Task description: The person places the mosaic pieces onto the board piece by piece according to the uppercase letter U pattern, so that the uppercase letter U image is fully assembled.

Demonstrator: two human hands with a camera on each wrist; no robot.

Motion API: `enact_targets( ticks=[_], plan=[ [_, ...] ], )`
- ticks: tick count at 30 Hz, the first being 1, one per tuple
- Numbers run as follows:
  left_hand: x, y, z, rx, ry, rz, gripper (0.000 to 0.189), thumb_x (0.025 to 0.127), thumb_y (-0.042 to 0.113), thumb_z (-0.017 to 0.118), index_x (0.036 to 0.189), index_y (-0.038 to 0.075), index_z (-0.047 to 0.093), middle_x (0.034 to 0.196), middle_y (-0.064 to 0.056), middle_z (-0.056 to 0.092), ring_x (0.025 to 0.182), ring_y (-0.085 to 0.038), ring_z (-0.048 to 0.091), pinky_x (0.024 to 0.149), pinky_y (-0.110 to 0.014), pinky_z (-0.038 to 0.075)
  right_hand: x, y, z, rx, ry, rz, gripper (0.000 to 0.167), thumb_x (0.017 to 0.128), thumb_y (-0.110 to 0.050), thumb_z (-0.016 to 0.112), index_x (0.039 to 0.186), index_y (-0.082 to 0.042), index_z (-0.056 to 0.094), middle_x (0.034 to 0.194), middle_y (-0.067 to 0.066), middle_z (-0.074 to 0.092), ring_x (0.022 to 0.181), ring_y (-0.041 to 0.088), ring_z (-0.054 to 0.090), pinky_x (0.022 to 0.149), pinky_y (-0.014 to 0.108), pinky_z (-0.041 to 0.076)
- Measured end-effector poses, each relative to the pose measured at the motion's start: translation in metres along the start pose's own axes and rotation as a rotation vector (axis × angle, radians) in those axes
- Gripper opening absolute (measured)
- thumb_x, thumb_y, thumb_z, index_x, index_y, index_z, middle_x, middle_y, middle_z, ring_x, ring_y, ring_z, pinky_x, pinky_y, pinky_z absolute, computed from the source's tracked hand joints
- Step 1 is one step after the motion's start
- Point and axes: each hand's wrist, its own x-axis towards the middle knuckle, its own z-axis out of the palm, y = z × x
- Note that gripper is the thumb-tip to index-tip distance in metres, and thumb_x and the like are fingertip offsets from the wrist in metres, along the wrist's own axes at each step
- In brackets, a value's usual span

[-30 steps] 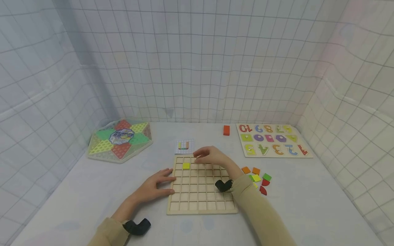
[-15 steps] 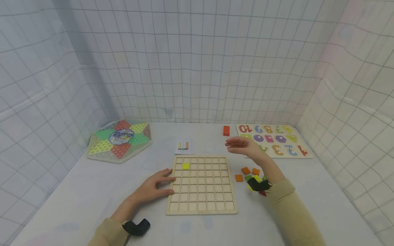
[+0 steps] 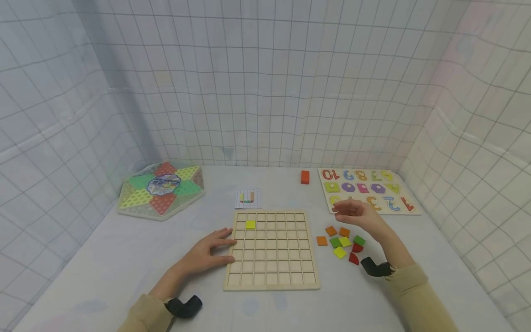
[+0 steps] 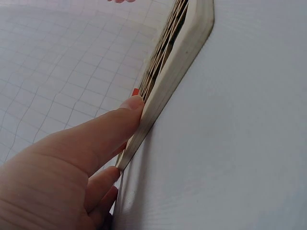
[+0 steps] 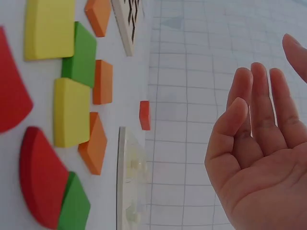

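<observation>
A wooden grid board (image 3: 271, 287) lies in the middle of the table in the head view. One yellow square tile (image 3: 250, 225) sits in a cell near its upper left corner. My left hand (image 3: 207, 251) rests at the board's left edge; in the left wrist view the thumb (image 4: 110, 127) touches the board's side. Above the right-hand tile pile, my right hand (image 3: 358, 216) is raised with loosely bent fingers and nothing in it. That pile has orange squares (image 3: 321, 241), green squares (image 3: 335, 242), yellow squares (image 3: 339, 252) and red quarter-round pieces (image 3: 354, 258).
A small printed pattern card (image 3: 248, 198) lies just beyond the grid board. Farther back stand a red block (image 3: 305, 177) and, to the right, a number-and-shape puzzle board (image 3: 377, 188). A hexagonal star-patterned game board (image 3: 162, 205) is at the far left.
My right hand has moved from over the grid board to the right, then lower toward the loose tiles, bringing the whole pile into view. The left hand has stayed at the board's edge.
</observation>
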Motion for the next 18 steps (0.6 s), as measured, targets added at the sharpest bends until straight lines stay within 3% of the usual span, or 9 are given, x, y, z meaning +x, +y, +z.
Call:
enact_targets(
  ticks=[18],
  plan=[
    [0.000, 0.005, -0.002, 0.000, -0.013, 0.011, 0.051, 0.080, 0.042, 0.073, 0.121, 0.015, 0.065, 0.145, -0.010, 0.040, 0.137, -0.036, 0.025, 0.108, -0.058, 0.020, -0.010, 0.033, -0.014, -0.059, -0.075, 0.025, 0.038, 0.087, -0.019, 0.068, 0.120, -0.003, 0.058, 0.121, 0.024, 0.057, 0.102, 0.019, 0.060, 0.087, 0.028, 0.048]
  ],
)
